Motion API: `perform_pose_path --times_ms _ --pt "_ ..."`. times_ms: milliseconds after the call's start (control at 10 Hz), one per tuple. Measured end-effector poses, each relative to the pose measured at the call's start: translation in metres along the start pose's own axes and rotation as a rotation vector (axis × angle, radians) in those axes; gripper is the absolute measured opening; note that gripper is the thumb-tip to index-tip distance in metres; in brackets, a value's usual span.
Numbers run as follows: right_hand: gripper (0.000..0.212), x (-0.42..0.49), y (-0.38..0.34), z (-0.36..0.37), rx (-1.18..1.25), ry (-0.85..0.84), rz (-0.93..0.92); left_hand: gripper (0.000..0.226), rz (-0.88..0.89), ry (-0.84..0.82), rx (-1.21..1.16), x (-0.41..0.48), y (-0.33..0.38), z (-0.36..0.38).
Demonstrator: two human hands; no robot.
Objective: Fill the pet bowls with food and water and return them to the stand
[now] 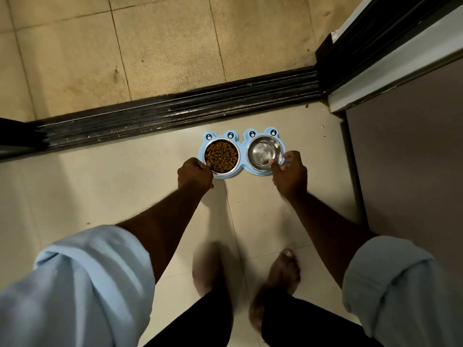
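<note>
Both arms stretched down, sleeves rolled. Left hand (195, 174) pinching the near-left rim of the kibble bowl (221, 156); right hand (290, 173) clamped on the near-right rim of the shiny bowl (264, 153). Both bowls seated in the blue stand (241, 144) on pale floor (105, 186), beside the dark door track (175, 113).

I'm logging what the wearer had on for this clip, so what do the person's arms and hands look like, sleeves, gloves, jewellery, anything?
Both arms wear light blue shirt sleeves, rolled into thick cuffs near the elbow: left sleeve, right sleeve. The forearms below are bare. The left hand and right hand are bare too: no gloves, and no watch, ring or bracelet shows.
</note>
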State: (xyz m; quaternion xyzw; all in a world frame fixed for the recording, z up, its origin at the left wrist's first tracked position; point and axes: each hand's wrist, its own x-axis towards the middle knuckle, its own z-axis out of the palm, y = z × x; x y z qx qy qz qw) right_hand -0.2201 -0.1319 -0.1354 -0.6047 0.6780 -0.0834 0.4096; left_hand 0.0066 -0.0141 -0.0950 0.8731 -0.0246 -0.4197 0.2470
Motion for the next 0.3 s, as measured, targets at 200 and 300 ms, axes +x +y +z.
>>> perform_pose_path --times_ms 200,300 --pt "0.041 -0.033 -0.049 -0.035 -0.043 -0.049 0.003 0.019 0.005 0.009 0.002 -0.039 0.020 -0.024" --pt "0.037 -0.052 -0.079 -0.059 -0.045 -0.084 0.008 0.019 0.054 0.015 -0.004 -0.063 0.031 -0.040"
